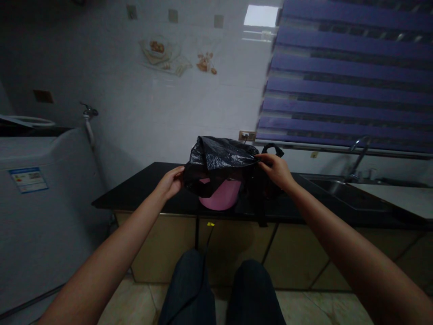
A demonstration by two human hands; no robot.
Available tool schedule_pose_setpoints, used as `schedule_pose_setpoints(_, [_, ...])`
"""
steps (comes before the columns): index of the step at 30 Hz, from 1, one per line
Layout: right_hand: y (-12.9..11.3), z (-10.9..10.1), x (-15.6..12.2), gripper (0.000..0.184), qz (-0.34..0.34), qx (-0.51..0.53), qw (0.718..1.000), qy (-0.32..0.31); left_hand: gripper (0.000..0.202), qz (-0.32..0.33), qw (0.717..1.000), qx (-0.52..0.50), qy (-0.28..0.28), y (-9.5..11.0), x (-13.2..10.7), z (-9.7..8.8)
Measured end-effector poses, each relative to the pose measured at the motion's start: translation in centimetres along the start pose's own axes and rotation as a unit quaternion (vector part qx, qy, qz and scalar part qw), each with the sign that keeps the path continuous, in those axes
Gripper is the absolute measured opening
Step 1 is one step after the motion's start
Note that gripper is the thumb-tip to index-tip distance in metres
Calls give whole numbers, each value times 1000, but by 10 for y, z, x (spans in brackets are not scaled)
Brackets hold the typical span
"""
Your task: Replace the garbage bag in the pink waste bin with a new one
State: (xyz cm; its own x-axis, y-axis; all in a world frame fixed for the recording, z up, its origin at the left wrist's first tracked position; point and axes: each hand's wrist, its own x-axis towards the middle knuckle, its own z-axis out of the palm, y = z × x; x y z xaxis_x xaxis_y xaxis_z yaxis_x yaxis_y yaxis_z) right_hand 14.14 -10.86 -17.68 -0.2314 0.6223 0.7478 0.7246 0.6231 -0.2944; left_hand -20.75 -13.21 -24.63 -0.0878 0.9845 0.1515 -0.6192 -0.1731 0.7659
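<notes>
A black plastic bag point(226, 153) is spread over the top of a pink bin point(221, 196), which stands on the dark countertop near its front edge. My left hand point(172, 180) pinches the bag's edge on the left side. On the right, my right hand point(274, 169) grips the bag between thumb and fingers. Part of the bag hangs down beside the bin, and the bin's rim is hidden under it. Behind my right hand a dark loop point(272, 148) sticks up; whether it belongs to the bag I cannot tell.
The black countertop point(145, 185) runs along the tiled wall above pale cabinets point(162, 243). To the right are a sink point(341, 192) and faucet point(359, 155); to the left, a white appliance point(43, 216) and a wall tap point(88, 111). A wall socket point(246, 135) sits behind the bag.
</notes>
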Motion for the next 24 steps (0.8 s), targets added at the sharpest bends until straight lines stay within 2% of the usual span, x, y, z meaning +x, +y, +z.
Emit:
schedule_pose_setpoints(13, [-16,-17,6,26,-28,8,999,26,5,15,999,31,-2,-3,-10,7])
schedule_pose_setpoints(24, [-22,-24,5,24,-39,5,999,36,9,12,999,51,16,-9,-12,2])
